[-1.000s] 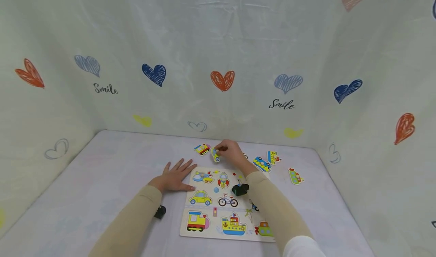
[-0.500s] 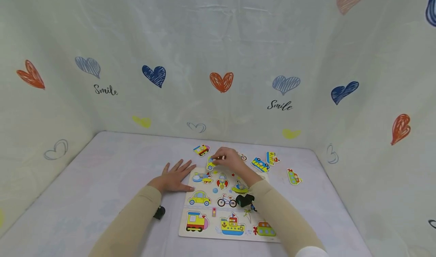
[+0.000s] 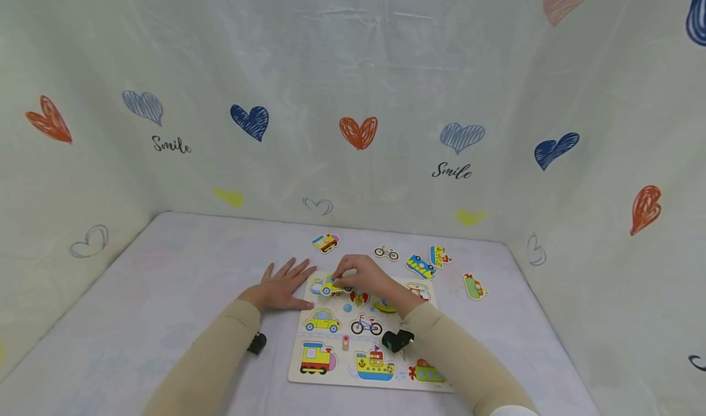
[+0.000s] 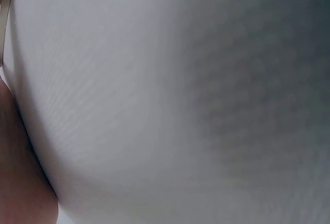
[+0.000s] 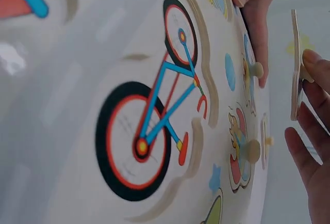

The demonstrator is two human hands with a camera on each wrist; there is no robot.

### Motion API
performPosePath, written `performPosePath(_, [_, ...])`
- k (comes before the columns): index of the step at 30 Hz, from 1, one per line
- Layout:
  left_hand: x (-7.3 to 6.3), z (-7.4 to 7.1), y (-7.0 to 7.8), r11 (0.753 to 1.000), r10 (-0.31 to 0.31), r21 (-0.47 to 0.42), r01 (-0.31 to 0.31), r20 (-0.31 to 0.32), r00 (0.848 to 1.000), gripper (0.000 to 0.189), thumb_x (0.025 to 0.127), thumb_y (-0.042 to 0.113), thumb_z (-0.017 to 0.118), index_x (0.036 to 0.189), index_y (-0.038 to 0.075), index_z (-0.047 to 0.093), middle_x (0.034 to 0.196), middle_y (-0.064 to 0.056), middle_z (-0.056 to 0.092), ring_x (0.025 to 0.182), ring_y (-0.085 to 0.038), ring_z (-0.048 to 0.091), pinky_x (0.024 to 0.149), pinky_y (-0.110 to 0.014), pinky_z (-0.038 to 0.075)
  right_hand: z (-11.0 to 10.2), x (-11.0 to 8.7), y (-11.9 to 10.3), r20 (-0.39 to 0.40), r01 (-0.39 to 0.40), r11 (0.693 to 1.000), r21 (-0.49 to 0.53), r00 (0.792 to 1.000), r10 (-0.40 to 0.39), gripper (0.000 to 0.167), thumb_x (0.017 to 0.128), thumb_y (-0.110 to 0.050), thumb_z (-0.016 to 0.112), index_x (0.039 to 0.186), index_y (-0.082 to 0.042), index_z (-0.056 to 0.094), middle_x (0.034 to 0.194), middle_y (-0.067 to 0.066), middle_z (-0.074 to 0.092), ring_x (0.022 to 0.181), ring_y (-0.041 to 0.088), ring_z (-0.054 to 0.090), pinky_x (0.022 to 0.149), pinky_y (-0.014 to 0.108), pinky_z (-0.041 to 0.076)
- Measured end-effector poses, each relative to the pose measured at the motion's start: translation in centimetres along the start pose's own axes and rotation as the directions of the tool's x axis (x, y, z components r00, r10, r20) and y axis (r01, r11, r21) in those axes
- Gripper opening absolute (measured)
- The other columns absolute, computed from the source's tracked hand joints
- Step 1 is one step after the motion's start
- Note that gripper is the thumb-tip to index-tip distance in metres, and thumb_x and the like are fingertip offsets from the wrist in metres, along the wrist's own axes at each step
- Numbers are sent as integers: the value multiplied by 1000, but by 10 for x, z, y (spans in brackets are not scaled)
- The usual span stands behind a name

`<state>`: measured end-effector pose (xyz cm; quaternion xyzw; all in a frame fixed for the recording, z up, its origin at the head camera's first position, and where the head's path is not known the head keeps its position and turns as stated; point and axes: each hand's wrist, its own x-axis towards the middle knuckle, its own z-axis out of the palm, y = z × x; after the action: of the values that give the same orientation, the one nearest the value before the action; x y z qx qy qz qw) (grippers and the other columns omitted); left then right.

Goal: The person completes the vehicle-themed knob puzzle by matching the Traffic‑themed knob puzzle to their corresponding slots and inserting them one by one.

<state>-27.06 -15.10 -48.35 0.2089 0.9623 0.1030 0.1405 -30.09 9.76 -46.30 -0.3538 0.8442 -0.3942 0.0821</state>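
Note:
My right hand (image 3: 365,276) pinches a yellow car puzzle piece (image 3: 330,287) above the upper left of the wooden puzzle board (image 3: 345,367). In the right wrist view the piece (image 5: 295,74) is edge-on and clear of the board, and the fingers (image 5: 312,59) grip its knob. The printed car recess (image 3: 322,321) lies lower on the board, beside the bicycle recess (image 3: 366,325). My left hand (image 3: 281,287) rests with spread fingers at the board's left edge, its thumb touching the board. The left wrist view is mostly blurred pale surface.
Loose pieces lie beyond the board: a train (image 3: 326,243), a bicycle (image 3: 386,253), a bus (image 3: 421,267), a ship (image 3: 439,256) and, to the right, a submarine (image 3: 475,287). A rocket piece with a knob (image 5: 251,152) sits in the board. A heart-printed curtain (image 3: 353,67) rises behind the table.
My right hand has carried the car piece from the table behind the board toward me, over the board's upper left. The loose bicycle is now uncovered. My left hand stays put.

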Motion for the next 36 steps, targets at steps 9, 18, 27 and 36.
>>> performPosePath(9, [2, -1, -1, 1000, -17, 9, 16, 10, 1000, 96, 82, 72, 58, 156, 20, 25, 162, -7, 14, 147, -38, 6, 109, -70, 1, 12, -4, -13, 90, 37, 999, 25, 995, -39, 4, 87, -14, 75, 89, -11, 77, 89, -11, 63, 82, 4, 58, 73, 21, 51])
performPosePath(18, [1, -2, -1, 1000, 1, 10, -1, 16, 1000, 91, 85, 63, 62, 155, 19, 26, 162, -7, 15, 147, -38, 7, 108, -71, 1, 20, -7, -23, 145, 31, 999, -11, 989, -29, 5, 84, -18, 78, 85, -13, 77, 103, -7, 60, 100, 4, 54, 89, 23, 48])
performPosePath(27, [2, 0, -3, 1000, 8, -10, -8, 0, 1000, 93, 83, 67, 61, 155, 18, 27, 162, -8, 16, 147, -38, 7, 108, -71, 1, 29, -9, -32, 225, 78, 982, -175, 974, -37, 6, 81, -22, 81, 82, -20, 76, 99, -13, 57, 89, 0, 52, 82, 16, 45])
performPosePath(36, [0, -3, 0, 1000, -2, -13, 2, 12, 1000, 94, 84, 66, 61, 156, 18, 25, 162, -7, 14, 147, -37, 5, 108, -71, 1, 32, -11, -35, 266, 167, 955, -245, 959, -99, 8, 80, -20, 82, 85, -17, 76, 100, -11, 54, 88, 1, 51, 80, 12, 45])
